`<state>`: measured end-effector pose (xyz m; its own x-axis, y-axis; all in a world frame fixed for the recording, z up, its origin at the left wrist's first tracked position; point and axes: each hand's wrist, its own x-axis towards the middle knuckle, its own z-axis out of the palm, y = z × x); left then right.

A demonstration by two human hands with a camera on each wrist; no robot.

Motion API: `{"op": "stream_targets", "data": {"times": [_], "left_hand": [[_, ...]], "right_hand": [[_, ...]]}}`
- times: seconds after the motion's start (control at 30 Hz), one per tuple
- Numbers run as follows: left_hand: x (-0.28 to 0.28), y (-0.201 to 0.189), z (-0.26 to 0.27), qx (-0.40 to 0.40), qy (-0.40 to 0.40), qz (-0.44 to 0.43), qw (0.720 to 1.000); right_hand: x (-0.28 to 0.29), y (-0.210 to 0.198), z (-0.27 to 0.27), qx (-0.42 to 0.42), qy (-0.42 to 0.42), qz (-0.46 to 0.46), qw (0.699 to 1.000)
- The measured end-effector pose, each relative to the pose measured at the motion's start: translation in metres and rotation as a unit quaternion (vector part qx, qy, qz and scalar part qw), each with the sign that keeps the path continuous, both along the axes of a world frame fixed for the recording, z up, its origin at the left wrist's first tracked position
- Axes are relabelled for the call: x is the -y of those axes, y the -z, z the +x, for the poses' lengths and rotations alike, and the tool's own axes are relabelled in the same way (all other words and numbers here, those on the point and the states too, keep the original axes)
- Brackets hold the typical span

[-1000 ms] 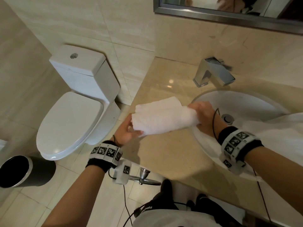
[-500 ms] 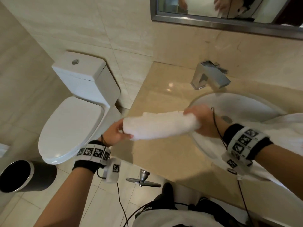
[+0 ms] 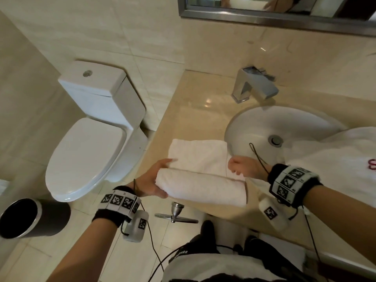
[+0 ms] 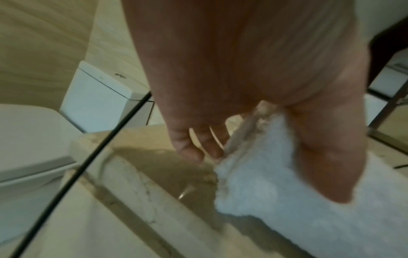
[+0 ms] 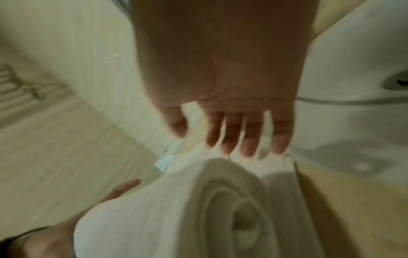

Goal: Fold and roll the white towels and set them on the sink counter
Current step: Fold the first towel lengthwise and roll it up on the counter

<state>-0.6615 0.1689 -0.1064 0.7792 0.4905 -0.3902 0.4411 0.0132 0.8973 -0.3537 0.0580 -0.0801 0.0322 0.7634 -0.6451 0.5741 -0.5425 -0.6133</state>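
One rolled towel (image 3: 201, 189) lies long axis left-right along the counter (image 3: 195, 117) edge.

bare forearms, black wristbands (image 3: 107, 215) with white square-code tags, white wrist cameras (image 3: 136, 225), black cables

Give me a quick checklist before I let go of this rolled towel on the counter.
1. Rolled towel wound tight: ok, spiral end shows in the right wrist view.
2. Left hand grips its end: ok.
3. Right hand steadying the roll: not ok, fingers extended beyond it.
4. Roll fully on the counter: cannot tell, it sits at the front edge.
5. Folded towel behind lies flat: ok.
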Motion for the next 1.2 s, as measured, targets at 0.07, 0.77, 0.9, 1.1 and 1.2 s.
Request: {"op": "stream_targets", "data": {"times": [0.07,0.77,0.9,1.1,1.2], "left_hand": [[-0.003,0.000,0.003,-0.018,0.017,0.150,0.988],[-0.002,-0.034,0.080,-0.228,0.213,0.490,0.814],[-0.031,-0.043,0.066,-0.175,0.148,0.579,0.782],[-0.042,-0.020,0.041,-0.261,0.234,0.522,0.778],[-0.027,-0.017,0.047,-0.277,0.269,0.498,0.776]], "right_hand": [[-0.006,0.014,0.004,0.046,0.079,0.008,0.996],[-0.031,0.022,-0.011,-0.013,0.321,0.116,0.940],[-0.049,-0.011,-0.018,-0.104,0.331,0.192,0.918],[-0.057,-0.021,-0.034,-0.181,0.324,-0.049,0.927],[-0.045,-0.010,-0.042,-0.156,0.289,-0.119,0.937]]}}
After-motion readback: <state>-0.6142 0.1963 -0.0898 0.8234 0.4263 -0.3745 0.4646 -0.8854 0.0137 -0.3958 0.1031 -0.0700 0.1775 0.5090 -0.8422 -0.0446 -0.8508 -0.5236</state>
